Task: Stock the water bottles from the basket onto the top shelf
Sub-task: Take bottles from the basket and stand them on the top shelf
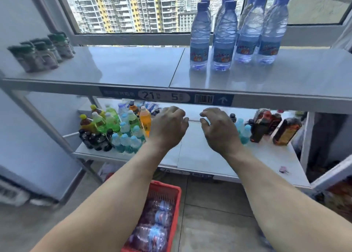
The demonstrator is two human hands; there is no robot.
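Several clear water bottles [224, 36] with blue caps stand in rows on the right part of the grey top shelf [133, 68]. On the floor below, a red basket [171, 194] holds several more water bottles [154, 230] lying on their sides, partly behind my left forearm. My left hand [168, 128] and my right hand [219, 129] hover side by side just under the shelf's front edge, palms down, fingers loosely curled, holding nothing.
Green-capped jars [40, 53] sit at the top shelf's left end. The lower shelf [200, 156] carries coloured drink bottles [114, 126] on the left and dark bottles [274, 126] on the right. A window [133, 7] lies behind the shelving. A price label [165, 96] runs along the top shelf's front edge.
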